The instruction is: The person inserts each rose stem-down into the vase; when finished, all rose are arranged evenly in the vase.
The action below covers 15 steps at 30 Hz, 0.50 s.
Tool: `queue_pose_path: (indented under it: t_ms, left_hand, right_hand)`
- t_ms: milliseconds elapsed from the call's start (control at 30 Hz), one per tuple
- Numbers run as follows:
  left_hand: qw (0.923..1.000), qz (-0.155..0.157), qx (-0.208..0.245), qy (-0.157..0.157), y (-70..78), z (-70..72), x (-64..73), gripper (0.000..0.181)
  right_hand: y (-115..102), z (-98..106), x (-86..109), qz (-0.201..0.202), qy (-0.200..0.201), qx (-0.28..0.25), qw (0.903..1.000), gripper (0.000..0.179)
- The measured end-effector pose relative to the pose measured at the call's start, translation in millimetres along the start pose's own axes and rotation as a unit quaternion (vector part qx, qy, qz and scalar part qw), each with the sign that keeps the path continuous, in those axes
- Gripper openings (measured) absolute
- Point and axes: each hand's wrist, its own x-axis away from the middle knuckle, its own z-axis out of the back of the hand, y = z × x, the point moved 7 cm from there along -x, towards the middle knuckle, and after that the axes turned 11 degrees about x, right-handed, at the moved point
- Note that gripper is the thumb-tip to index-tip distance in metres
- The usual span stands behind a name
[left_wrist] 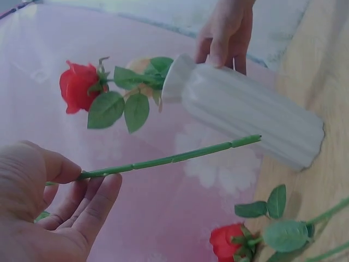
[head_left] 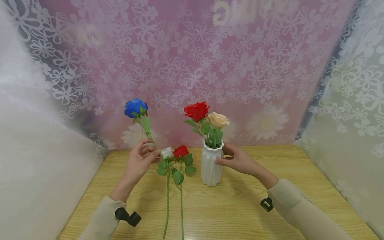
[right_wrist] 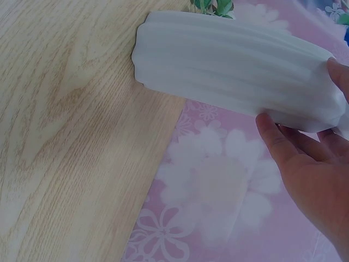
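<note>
My left hand (head_left: 137, 165) pinches the green stem of a blue rose (head_left: 135, 108), held upright and leaning left above the table. In the left wrist view the stem (left_wrist: 174, 158) passes between thumb and fingers, its cut end pointing toward the vase but apart from it in the head view. My right hand (head_left: 240, 160) holds the upper part of a white fluted vase (head_left: 211, 168), which stands upright. A red rose (head_left: 196, 111) and a cream rose (head_left: 218, 120) are in the vase, their lower stems hidden inside.
Between the hands, a white rose (head_left: 167, 152) and another red rose (head_left: 181, 151) lie on the wooden table (head_left: 240, 206), stems toward the near edge. A pink flowered curtain (head_left: 168, 66) hangs behind, with pale sheets at both sides.
</note>
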Motion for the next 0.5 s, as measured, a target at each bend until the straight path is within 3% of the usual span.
queue_pose_path:
  t_ms: [200, 500]
  left_hand:
    - [0.9984, -0.046, 0.033, 0.004, 15.3, -22.5, -10.4, 0.035]
    - [0.9872, -0.125, 0.091, 0.038, 37.9, -46.0, -23.0, 0.024]
  right_hand:
    - [-1, 0, 0.2, 0.004, 0.002, -0.002, 1.0, 0.074]
    - [0, 0, 0.3, -0.002, -0.005, -0.008, 1.0, 0.075]
